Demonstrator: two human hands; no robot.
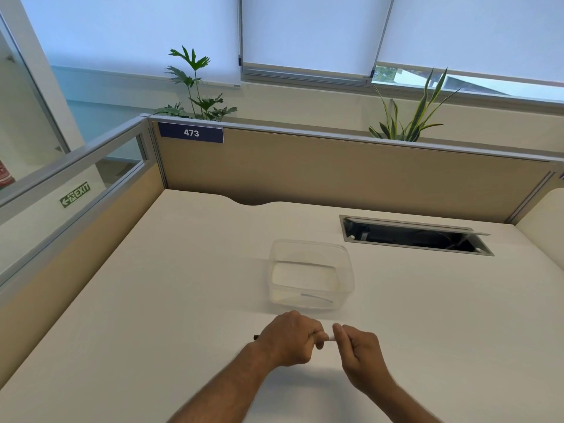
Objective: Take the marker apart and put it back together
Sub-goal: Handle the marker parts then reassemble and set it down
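Both hands hold a marker level above the white desk, just in front of the clear tub. My left hand is fisted around the barrel, whose dark end pokes out past the fist on the left. My right hand pinches the pale right end of the marker between thumb and fingers. Only a short whitish stretch shows between the two hands; the rest is hidden in the fists.
A clear plastic tub stands just beyond the hands. An open cable hatch is set in the desk at the back right. Tan partition walls close the desk at the back and left.
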